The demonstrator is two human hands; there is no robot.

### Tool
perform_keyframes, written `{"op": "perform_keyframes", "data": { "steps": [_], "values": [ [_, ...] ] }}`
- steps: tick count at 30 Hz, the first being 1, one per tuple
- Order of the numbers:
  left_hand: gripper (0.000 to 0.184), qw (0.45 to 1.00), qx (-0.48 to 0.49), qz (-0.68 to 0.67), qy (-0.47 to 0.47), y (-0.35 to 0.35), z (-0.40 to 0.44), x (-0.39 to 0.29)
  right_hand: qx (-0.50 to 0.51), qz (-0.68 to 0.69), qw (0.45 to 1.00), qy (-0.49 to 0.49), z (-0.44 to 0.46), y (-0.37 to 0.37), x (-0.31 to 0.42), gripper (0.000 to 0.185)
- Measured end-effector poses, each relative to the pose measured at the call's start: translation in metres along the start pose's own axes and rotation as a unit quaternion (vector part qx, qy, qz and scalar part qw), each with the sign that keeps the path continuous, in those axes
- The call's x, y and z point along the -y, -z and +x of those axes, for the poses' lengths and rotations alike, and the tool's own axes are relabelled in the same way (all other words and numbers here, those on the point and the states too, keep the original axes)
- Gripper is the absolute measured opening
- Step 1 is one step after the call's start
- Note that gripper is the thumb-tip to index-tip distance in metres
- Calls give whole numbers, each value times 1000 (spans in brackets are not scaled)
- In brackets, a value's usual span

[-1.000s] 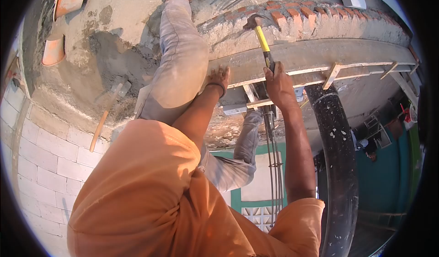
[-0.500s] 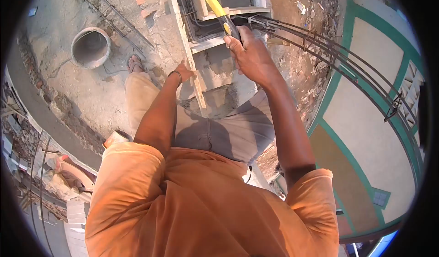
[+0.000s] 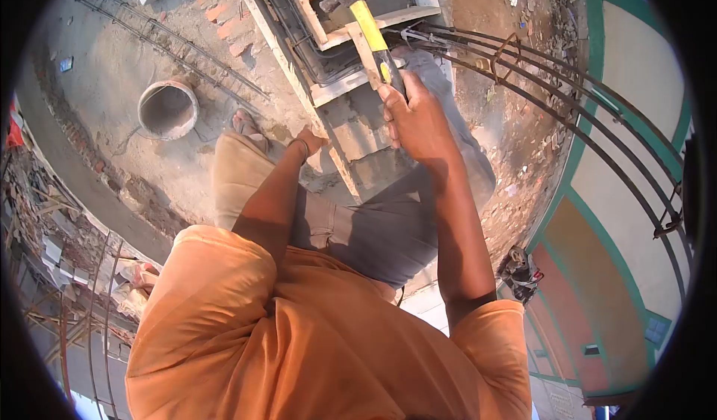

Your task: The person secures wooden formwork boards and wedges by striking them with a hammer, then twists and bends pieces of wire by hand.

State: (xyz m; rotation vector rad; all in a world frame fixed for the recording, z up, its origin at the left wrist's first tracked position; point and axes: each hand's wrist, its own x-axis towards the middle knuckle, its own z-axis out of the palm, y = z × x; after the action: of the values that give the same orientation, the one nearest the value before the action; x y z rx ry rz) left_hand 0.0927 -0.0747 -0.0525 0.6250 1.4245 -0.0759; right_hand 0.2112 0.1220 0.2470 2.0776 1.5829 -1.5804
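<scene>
A claw hammer with a dark, rusty steel head and a yellow-and-black handle (image 3: 370, 31) is up in front of the person, its head toward the far side and seen over the timber form; whether it touches the wood cannot be told. The right hand (image 3: 418, 121) has its grip closed round the black end of the handle. A short, pale strip of wood (image 3: 361, 51) shows just beside the handle.

The left hand (image 3: 315, 142) is at the edge of a long, narrow, pale wooden board (image 3: 293, 80), seemingly against it; whether its fingers clasp the board or merely lie there cannot be told. The step in hand looks like bracing on the board while placing the hammer; the next move would call for a firm wrist and the left fingers well apart from the head.

A flat, whitish wooden crosspiece (image 3: 351, 85) lies near the hammer. To the right, long, dark steel bars (image 3: 582, 95) curve away; to the left, a round, grey, cement-crusted bucket (image 3: 168, 93) sits on the rough ground (image 3: 104, 151).
</scene>
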Motion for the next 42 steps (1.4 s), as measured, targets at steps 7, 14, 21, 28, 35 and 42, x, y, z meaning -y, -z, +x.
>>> {"op": "perform_keyframes", "data": {
  "steps": [7, 14, 21, 28, 35, 42],
  "values": [
    [85, 977, 4, -214, 2, -89, 64, 36, 202, -245, 948, 18, 49, -77, 66, 41],
    [89, 926, -36, -362, 104, -78, 42, -18, 314, -652, 670, 165, 103, -217, 70, 31],
    [69, 912, -65, -384, 128, -52, 10, -25, 341, -751, 522, 218, 120, -282, 65, 25],
    [58, 923, -89, -351, 128, -53, 3, -27, 376, -783, 446, 216, 138, -255, 40, 28],
    [57, 929, -101, -337, 117, -57, 8, -27, 299, -697, 609, 232, 76, -296, 77, 30],
    [71, 913, -52, -380, 138, -83, 26, -36, 355, -741, 511, 252, 124, -269, 56, 28]
  ]
}}
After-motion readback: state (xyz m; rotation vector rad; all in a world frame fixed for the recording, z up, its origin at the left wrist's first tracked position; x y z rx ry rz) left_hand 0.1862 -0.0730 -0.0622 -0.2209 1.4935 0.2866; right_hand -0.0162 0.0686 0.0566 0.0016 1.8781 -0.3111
